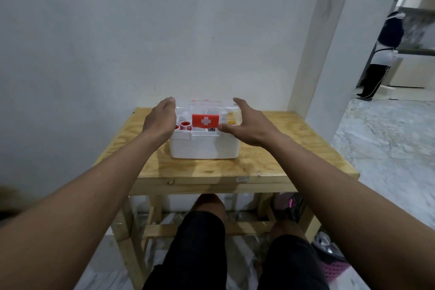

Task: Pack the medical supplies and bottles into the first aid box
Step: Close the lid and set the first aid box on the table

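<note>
A white first aid box (204, 147) stands on the wooden table (270, 162), its clear lid (231, 107) down over it and a red latch with a white cross (205, 121) at the front. Through the lid I see red-capped bottles (185, 125) on the left and a yellow item (231, 122) on the right. My left hand (161, 120) rests against the box's left end, fingers fairly straight. My right hand (249, 124) lies on the lid's right end, thumb touching the front edge beside the latch.
The table stands against a white wall (117, 42). My knees (208, 205) are under its front edge. Bags and clutter (290, 208) sit below on the right. A person (383, 54) stands far off at the right, beyond a doorway.
</note>
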The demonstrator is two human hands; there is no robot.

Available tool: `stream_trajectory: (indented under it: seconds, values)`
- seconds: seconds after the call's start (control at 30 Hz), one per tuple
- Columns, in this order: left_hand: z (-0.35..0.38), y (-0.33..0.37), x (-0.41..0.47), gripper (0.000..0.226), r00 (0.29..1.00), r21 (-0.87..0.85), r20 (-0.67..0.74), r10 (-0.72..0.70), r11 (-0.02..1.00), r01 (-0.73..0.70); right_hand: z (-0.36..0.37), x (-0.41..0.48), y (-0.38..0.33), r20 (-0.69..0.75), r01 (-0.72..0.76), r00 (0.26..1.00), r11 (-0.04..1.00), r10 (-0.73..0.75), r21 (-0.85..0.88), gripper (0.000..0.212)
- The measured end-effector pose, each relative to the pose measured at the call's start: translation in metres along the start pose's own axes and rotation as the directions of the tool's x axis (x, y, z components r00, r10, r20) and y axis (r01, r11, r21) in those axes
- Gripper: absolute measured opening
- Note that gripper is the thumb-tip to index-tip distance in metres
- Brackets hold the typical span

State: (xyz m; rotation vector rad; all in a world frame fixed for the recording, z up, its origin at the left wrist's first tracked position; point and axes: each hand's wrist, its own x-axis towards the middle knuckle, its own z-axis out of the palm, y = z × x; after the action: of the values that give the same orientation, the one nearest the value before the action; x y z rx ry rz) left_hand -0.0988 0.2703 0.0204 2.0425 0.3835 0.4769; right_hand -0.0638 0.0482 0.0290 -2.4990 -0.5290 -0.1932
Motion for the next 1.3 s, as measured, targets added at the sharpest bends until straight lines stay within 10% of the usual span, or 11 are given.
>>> stream_trajectory:
  seconds: [1.3]
  values:
    - [0.013, -0.036, -0.011, 0.077, 0.926, 0.250, 0.033, 0.375, 0.894, -0.371, -0.001, -0.007, 0.016, 0.016, 0.058, 0.998, 0.998, -0.059, 0.022, 0.092]
